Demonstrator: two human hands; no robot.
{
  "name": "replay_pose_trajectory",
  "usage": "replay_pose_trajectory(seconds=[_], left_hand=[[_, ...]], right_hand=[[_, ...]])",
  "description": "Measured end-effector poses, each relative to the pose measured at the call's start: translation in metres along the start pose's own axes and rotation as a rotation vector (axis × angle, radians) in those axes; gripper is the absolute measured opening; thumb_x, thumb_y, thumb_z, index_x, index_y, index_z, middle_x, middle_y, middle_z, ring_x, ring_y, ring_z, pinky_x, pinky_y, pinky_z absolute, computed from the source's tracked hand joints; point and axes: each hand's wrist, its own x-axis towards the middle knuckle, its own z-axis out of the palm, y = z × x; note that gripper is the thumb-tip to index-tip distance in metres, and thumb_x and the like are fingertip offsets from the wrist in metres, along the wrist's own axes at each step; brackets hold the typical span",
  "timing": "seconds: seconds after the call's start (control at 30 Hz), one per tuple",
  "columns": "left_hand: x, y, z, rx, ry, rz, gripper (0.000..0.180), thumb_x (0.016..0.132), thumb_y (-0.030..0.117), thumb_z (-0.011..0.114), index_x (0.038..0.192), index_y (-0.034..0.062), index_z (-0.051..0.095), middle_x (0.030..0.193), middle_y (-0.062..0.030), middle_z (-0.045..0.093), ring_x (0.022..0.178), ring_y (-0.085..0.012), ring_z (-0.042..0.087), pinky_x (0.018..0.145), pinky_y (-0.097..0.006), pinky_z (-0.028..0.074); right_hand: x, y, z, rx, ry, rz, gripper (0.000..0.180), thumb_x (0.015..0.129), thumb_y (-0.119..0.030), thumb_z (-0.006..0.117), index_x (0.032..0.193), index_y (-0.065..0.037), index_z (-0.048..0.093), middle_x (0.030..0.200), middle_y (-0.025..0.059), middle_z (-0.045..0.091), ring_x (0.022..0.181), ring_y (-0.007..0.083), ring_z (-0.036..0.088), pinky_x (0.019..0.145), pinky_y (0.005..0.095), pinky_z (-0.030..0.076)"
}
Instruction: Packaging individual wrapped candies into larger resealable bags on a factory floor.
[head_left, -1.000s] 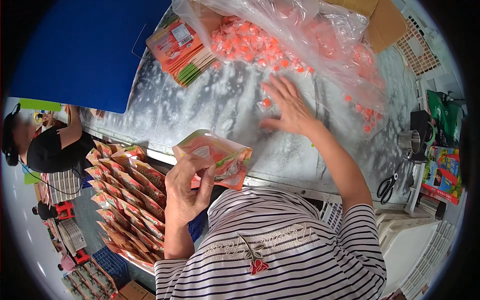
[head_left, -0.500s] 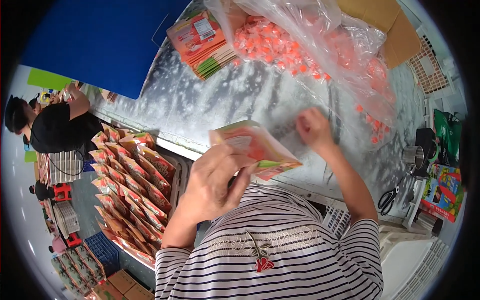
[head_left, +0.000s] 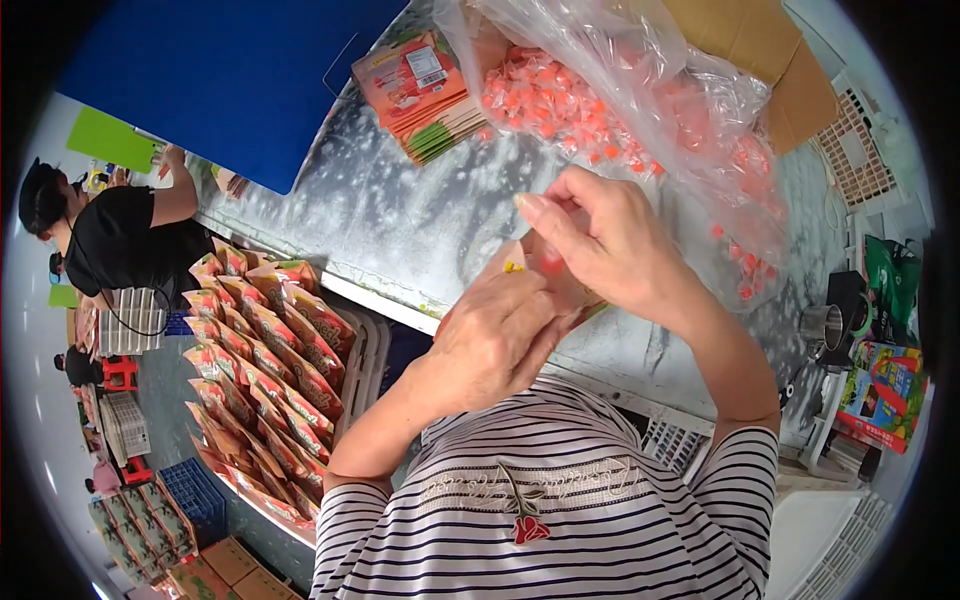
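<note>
Okay so both hands are crowded together over one pouch, which is held just past the near edge of the surface, in front of a stripey top with one red rose on it. The left hand has its fingers wrapped over the pouch's near side, clamped on it; the thin, glossy film looks pale inside, and a bit of orange shows through. The right hand is bent over the top end, thumb out and fingers curled, and honestly I can't tell if it's gripping anything. The surface itself is grey-white and all mottled. Up top there's one heap of small, roundish orange pieces in crinkly clear wrappers, way too many to count, with one big see-through plastic bag draped over it, plus brown cardboard alongside. Left of that sits one fanned stack of flat pouches, the top one with a single white label. Down on the left, dozens of plump, shiny printed pouches stand packed in rows, overlapping too much for an exact number.
</note>
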Motion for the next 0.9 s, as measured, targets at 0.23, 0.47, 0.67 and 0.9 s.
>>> replay_pose_trajectory(seconds=[0.23, 0.47, 0.67, 0.9], left_hand=[[-0.001, -0.004, 0.011, -0.046, 0.100, 0.022, 0.014, 0.077, -0.003, 0.063, 0.090, -0.0029, 0.059, 0.081, -0.0149, 0.056, 0.073, -0.0330, 0.058, 0.066, -0.040, 0.049], [-0.019, -0.007, -0.003, -0.002, 0.170, -0.058, 0.016, 0.077, -0.004, 0.063, 0.092, -0.0014, 0.060, 0.082, -0.0155, 0.057, 0.073, -0.0323, 0.059, 0.065, -0.037, 0.050], [-0.034, -0.013, -0.028, 0.164, 0.215, -0.059, 0.071, 0.072, 0.028, 0.076, 0.130, -0.0004, 0.047, 0.134, -0.0211, 0.042, 0.124, -0.0370, 0.042, 0.100, -0.046, 0.037], [-0.039, -0.035, -0.002, -0.487, -0.032, -0.253, 0.038, 0.096, 0.020, 0.051, 0.121, -0.0081, 0.055, 0.118, -0.0231, 0.061, 0.109, -0.0325, 0.060, 0.093, -0.037, 0.045]], right_hand=[[0.001, -0.005, 0.016, 0.113, -0.031, 0.122, 0.031, 0.098, -0.027, 0.049, 0.096, 0.004, 0.055, 0.080, 0.0155, 0.064, 0.074, 0.0255, 0.062, 0.070, 0.0330, 0.048], [-0.039, -0.002, -0.006, -0.201, -0.274, -0.336, 0.017, 0.082, -0.006, 0.064, 0.097, 0.000, 0.058, 0.113, 0.0161, 0.056, 0.105, 0.0301, 0.057, 0.085, 0.0386, 0.049], [-0.064, -0.006, -0.004, -0.095, -0.361, -0.449, 0.017, 0.071, 0.006, 0.062, 0.086, 0.007, 0.055, 0.105, 0.0178, 0.057, 0.107, 0.0350, 0.057, 0.083, 0.0413, 0.052], [-0.065, -0.012, -0.010, -0.201, -0.295, -0.432, 0.027, 0.067, -0.001, 0.073, 0.091, -0.002, 0.061, 0.104, 0.0103, 0.061, 0.099, 0.0253, 0.062, 0.096, 0.0567, 0.038]])
